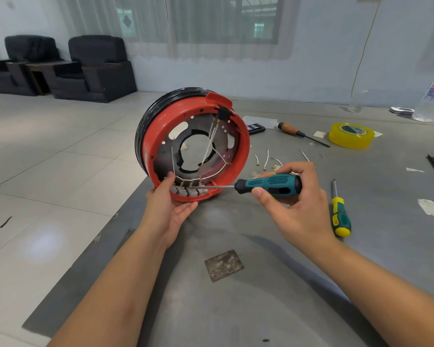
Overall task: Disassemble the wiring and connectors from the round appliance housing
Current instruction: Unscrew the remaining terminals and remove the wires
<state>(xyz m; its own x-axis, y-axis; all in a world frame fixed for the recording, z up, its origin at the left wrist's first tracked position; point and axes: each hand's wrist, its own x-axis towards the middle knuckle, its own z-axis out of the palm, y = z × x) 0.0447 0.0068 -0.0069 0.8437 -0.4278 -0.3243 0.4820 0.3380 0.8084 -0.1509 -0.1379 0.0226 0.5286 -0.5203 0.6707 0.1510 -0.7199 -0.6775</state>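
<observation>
Standing on edge at the grey table's [273, 309] left border: round red housing [244, 151], black outer band, open side facing the camera. White wires [212, 144] cross its interior to brass connectors [191, 182] along the lower rim. Left hand [172, 209] grips that lower rim. Right hand [295, 196] grips a teal-handled screwdriver [268, 184], tip among the connectors. Loose wire pieces [267, 160], second screwdriver [340, 214], wooden-handled screwdriver [300, 132], yellow tape roll [350, 135] lie nearby.

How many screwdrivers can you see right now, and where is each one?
3. A teal-and-black screwdriver in the right hand, its tip inside the red housing. A wooden-handled one beside the yellow tape roll. A yellow-and-green one on the table, right of that hand.
</observation>
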